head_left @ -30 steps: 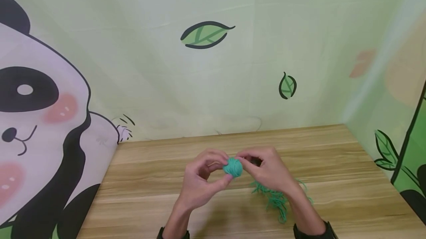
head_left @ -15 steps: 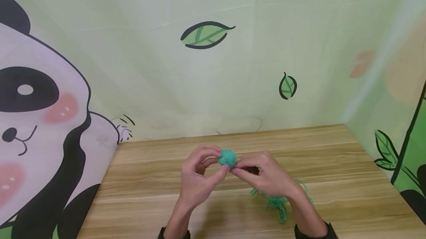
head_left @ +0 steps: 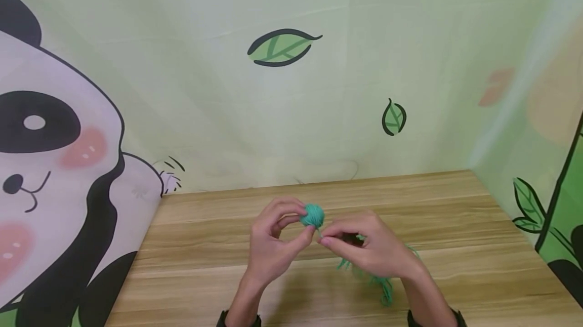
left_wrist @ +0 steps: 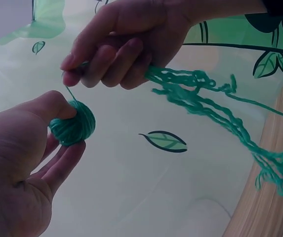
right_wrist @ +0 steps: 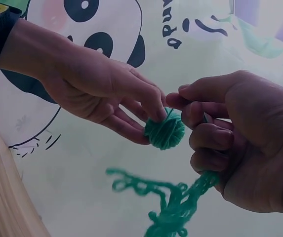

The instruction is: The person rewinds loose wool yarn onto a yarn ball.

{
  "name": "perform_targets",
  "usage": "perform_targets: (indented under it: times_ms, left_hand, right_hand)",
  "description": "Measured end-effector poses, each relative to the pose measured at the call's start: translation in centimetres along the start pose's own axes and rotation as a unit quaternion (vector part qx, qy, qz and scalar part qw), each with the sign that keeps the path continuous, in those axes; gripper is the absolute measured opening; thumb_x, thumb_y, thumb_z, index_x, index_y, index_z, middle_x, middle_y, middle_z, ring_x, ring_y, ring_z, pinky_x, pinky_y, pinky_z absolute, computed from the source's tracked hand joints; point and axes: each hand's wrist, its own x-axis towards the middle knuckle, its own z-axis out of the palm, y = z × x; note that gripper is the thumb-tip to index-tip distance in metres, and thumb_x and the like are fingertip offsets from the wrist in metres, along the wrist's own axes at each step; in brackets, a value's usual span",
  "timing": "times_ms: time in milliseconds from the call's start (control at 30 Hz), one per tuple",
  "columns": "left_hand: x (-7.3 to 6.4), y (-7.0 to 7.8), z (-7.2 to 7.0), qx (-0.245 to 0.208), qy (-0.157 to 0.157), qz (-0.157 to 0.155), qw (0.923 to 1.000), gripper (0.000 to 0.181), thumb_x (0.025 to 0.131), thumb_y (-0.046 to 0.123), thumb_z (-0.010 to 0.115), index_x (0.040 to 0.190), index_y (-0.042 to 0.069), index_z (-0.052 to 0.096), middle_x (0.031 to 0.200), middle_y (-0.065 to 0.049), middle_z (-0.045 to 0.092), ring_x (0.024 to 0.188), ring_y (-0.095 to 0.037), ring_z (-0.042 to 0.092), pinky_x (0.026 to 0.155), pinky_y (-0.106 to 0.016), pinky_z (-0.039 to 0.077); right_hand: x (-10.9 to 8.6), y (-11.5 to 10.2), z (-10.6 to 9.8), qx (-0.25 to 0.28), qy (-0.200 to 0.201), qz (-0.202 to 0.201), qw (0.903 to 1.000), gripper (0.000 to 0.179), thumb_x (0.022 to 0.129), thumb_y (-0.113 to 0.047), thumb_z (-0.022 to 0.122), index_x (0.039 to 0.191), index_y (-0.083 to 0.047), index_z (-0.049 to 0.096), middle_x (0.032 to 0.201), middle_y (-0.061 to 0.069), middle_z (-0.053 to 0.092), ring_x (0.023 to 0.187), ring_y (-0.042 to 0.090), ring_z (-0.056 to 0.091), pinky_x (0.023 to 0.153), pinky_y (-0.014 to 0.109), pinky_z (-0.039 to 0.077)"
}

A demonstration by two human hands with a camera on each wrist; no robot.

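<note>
Pinching green yarn ball [head_left: 312, 215], left hand [head_left: 275, 241], gripping strand [left_wrist: 71, 94] and loose yarn [right_wrist: 173, 212], right hand [head_left: 374, 247]

loose yarn [head_left: 384, 287] partly hidden, panda [head_left: 59, 180] cut off

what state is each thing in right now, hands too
yarn ball: wound, off the table, pinched by the left hand
yarn strand: straight, between ball and right fingertips
loose yarn: tangled, partly in the right hand, partly on the table
left hand: holding the ball
right hand: pinching the strand, other fingers curled round loose yarn
wall cloth: lightly creased
</note>
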Motion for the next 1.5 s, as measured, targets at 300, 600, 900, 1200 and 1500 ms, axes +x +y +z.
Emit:
perform_targets:
  times_ms: [300, 600, 900, 1200, 1500]
  left_hand:
    - [-0.2, 0.1, 0.0, -0.009, -0.047, 0.008, 0.9988, 0.032, 0.072, -0.026, 0.074, 0.100, -0.014, 0.065, 0.105, -0.027, 0.061, 0.100, -0.028, 0.065, 0.084, -0.044, 0.064]
    - [-0.5, -0.2, 0.0, -0.053, -0.099, 0.005, 0.9936, 0.031, 0.073, -0.025, 0.073, 0.101, -0.013, 0.065, 0.105, -0.026, 0.062, 0.100, -0.027, 0.065, 0.082, -0.045, 0.065]
    - [-0.6, -0.1, -0.1, -0.087, -0.122, 0.004, 0.9887, 0.031, 0.073, -0.025, 0.072, 0.100, -0.013, 0.064, 0.106, -0.028, 0.062, 0.103, -0.029, 0.065, 0.083, -0.045, 0.065]
    - [-0.6, -0.1, -0.2, -0.115, -0.119, 0.019, 0.9859, 0.032, 0.072, -0.027, 0.071, 0.099, -0.015, 0.062, 0.105, -0.030, 0.061, 0.103, -0.029, 0.065, 0.083, -0.044, 0.065]
    - [-1.2, -1.3, -0.2, -0.121, -0.105, 0.020, 0.9868, 0.035, 0.070, -0.028, 0.073, 0.100, -0.014, 0.061, 0.107, -0.029, 0.061, 0.103, -0.028, 0.065, 0.083, -0.044, 0.065]
  right_hand:
    - [-1.5, 2.5, -0.2, 0.036, 0.055, 0.000, 0.9978, 0.029, 0.087, 0.021, 0.065, 0.100, -0.001, 0.077, 0.068, 0.001, 0.062, 0.050, 0.006, 0.042, 0.036, 0.017, 0.034]
    - [-1.5, 2.8, -0.2, 0.003, 0.104, 0.015, 0.9945, 0.027, 0.087, 0.020, 0.067, 0.096, -0.003, 0.077, 0.073, 0.002, 0.067, 0.047, 0.005, 0.037, 0.034, 0.020, 0.029]
    - [-1.5, 3.5, -0.3, -0.014, 0.103, 0.041, 0.9937, 0.027, 0.088, 0.017, 0.068, 0.097, -0.007, 0.077, 0.071, 0.001, 0.066, 0.048, 0.006, 0.039, 0.034, 0.022, 0.030]
    - [-1.5, 4.2, -0.3, -0.015, 0.090, 0.064, 0.9938, 0.025, 0.092, 0.012, 0.068, 0.098, -0.010, 0.079, 0.070, -0.002, 0.066, 0.049, 0.007, 0.041, 0.036, 0.021, 0.033]
    - [-1.5, 4.6, -0.1, -0.021, 0.070, 0.103, 0.9920, 0.019, 0.097, 0.003, 0.067, 0.097, -0.012, 0.080, 0.075, -0.004, 0.070, 0.051, 0.007, 0.044, 0.040, 0.016, 0.037]
